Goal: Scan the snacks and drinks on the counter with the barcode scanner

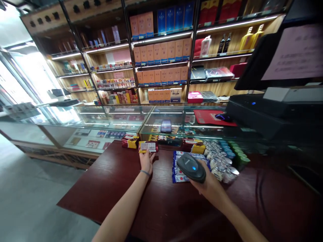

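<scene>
My left hand (146, 162) grips a chocolate bar (148, 147) in a dark red and yellow wrapper, its white label side toward me. Just left of it lies a stack of similar chocolate bars (130, 141). A black barcode scanner (191, 167) with a blue light is held in my right hand (205, 181), over blue-wrapped snack packs (178, 178). Another stack of red and yellow bars (193, 146) lies behind those packs. The scanner hides part of the blue packs, and my right fingertips are mostly out of sight.
Several silver-lidded jars (222, 164) and green-topped containers (239, 155) stand right of the packs. Behind the dark red table (121, 188) runs a glass counter (118, 118), with a small device (166, 126) on it. A black monitor and machine (272, 114) stand at the right.
</scene>
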{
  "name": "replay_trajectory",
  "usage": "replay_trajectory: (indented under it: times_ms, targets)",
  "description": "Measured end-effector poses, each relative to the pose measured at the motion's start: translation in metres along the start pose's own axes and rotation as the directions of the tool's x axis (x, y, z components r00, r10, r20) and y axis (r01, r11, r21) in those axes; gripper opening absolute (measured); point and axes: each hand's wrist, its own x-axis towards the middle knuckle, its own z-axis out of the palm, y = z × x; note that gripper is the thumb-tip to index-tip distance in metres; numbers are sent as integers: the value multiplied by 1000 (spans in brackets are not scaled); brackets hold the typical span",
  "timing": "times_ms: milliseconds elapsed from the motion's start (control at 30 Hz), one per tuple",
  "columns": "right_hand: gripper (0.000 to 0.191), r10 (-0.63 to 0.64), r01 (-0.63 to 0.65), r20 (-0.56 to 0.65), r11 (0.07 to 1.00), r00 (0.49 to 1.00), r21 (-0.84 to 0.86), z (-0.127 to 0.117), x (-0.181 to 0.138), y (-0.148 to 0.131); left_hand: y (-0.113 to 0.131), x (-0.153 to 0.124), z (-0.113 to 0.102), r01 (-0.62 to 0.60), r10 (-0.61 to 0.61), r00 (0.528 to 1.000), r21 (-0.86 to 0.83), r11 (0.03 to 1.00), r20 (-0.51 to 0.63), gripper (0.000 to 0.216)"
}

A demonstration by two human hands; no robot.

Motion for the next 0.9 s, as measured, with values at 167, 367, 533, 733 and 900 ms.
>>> replay_trajectory:
  times_ms: [167, 367, 533, 733, 900]
  targets:
    - [51, -153, 181, 188, 973, 970, -140, 4, 4, 27, -2, -1, 0, 2, -2, 1000, -22, 1000, 2, 24]
    - [50, -145, 196, 217, 951, 965, -240, 3, 6, 40, -1, -1, 2, -2, 1, 1000, -40, 999, -7, 21]
    - [41, -144, 163, 120, 974, 982, -160, 7, 1, 30, 2, -2, 1, 9, -9, 1000, -15, 1000, 13, 24]
    - [38, -93, 96, 42, 992, 995, -78, 8, -1, 20, 1, -2, 1, 11, -11, 1000, -12, 1000, 9, 26]
    - [36, -13, 11, -32, 999, 999, -53, 6, 0, 8, 1, -1, 1, -20, 20, 1000, 16, 1000, -13, 31]
